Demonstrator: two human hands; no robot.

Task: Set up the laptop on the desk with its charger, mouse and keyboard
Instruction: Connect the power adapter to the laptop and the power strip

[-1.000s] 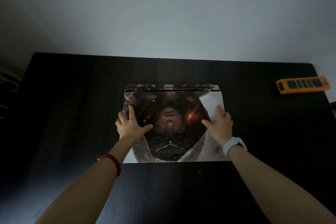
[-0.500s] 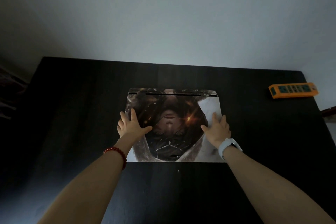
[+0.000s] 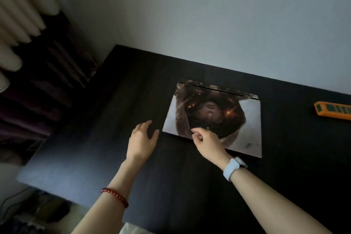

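Observation:
The laptop [image 3: 245,119] lies closed and flat on the black desk [image 3: 95,148], its lid covered by a dark printed picture with pale corners. My left hand [image 3: 141,138] hovers over the desk just left of the laptop's near left corner, fingers spread and relaxed, holding nothing. My right hand [image 3: 206,142] is over the laptop's near edge with its fingers loosely curled and nothing in them. No charger, mouse or keyboard is in view.
An orange power strip [image 3: 332,110] lies at the desk's far right, cut by the frame edge. Pale curtains [image 3: 20,15] hang at the upper left above dark fabric. Cables and clutter [image 3: 28,218] sit on the floor below the desk's left corner.
Both hands have lifted off the laptop lid and drawn back toward me, the left one off to the laptop's left. The view has swung left, bringing curtains and floor into sight.

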